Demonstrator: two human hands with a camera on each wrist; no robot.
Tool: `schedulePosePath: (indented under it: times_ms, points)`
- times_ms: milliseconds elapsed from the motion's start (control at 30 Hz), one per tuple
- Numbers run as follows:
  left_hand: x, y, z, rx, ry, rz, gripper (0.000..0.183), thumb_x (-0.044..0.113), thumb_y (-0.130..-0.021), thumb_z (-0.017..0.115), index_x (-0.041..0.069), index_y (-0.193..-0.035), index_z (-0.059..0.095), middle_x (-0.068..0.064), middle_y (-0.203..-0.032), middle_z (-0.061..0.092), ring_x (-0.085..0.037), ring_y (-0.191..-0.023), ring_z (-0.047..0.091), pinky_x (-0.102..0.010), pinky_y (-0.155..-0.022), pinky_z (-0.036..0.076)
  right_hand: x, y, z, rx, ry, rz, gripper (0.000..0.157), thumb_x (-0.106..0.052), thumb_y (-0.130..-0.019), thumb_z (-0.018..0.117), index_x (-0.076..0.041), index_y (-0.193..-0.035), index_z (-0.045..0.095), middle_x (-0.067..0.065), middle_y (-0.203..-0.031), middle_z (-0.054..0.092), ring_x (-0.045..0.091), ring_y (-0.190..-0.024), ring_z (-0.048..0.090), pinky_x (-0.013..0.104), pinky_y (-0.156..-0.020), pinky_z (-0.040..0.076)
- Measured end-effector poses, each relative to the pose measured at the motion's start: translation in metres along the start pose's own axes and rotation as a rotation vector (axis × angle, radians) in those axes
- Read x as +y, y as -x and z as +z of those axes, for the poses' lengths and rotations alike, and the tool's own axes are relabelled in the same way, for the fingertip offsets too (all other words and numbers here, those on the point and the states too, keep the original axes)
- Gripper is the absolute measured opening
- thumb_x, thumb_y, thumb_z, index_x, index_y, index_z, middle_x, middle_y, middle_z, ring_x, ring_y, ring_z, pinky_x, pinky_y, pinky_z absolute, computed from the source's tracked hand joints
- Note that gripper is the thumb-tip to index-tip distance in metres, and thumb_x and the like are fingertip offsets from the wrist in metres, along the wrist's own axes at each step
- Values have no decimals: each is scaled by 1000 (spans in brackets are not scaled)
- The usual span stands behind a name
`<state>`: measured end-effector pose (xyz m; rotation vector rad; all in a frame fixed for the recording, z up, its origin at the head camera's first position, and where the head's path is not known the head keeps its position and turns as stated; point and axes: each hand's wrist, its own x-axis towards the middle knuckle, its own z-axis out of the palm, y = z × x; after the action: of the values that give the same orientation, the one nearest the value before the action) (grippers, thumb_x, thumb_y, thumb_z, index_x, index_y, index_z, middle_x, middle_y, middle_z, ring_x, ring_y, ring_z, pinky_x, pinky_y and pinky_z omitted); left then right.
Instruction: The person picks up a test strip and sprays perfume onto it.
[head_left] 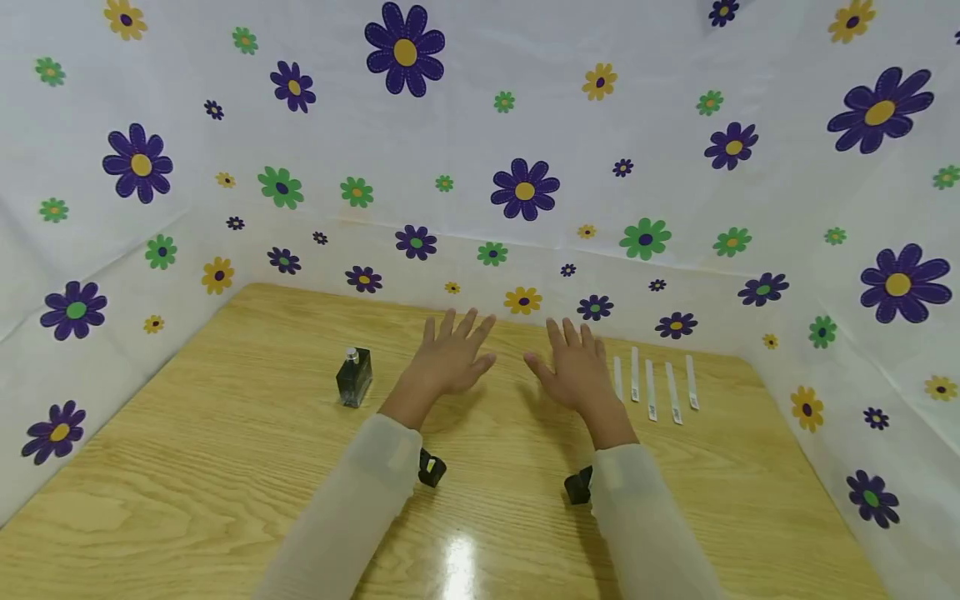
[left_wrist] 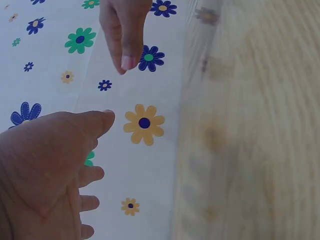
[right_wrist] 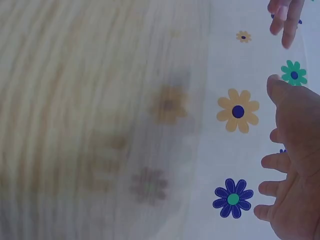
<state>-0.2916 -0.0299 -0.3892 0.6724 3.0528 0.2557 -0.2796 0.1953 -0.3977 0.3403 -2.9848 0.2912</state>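
Both hands reach out over the wooden table (head_left: 495, 433) with nothing in them. My left hand (head_left: 450, 358) has its fingers spread and straight, palm down, to the right of a dark glass perfume bottle (head_left: 354, 377) with a silver spray top. My right hand (head_left: 577, 367) is likewise spread out, just left of several white paper strips (head_left: 651, 390) laid side by side; it partly overlaps the leftmost strip in the head view. In the left wrist view the left hand (left_wrist: 50, 165) shows its extended thumb and fingers. The right hand (right_wrist: 300, 150) appears the same way in its own wrist view.
A white cloth (head_left: 450, 142) printed with purple, green and yellow flowers hangs behind the table and along both sides. Dark wrist cameras (head_left: 432, 468) sit beneath the cuffs. Light glares off the tabletop near its front.
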Motion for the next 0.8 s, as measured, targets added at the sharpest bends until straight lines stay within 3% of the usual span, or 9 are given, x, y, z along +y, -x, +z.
schedulePosePath:
  times_ms: [500, 800]
  points:
    - [-36, 16, -46, 0, -20, 22, 68, 52, -99, 34, 27, -154, 3, -10, -158, 9, -37, -143, 1, -61, -109, 0, 45, 2, -31, 15, 67, 36, 80, -59, -95, 39, -8, -152, 15, 26, -153, 15, 51, -137, 10, 65, -106, 8]
    - [-64, 30, -56, 1, -16, 54, 69, 51, -99, 36, 25, -154, 3, -13, -157, 11, -39, -143, 1, -63, -107, -1, 79, 15, -50, 4, 87, 63, 83, -61, -95, 37, -5, -152, 14, 29, -152, 13, 55, -135, 9, 69, -103, 8]
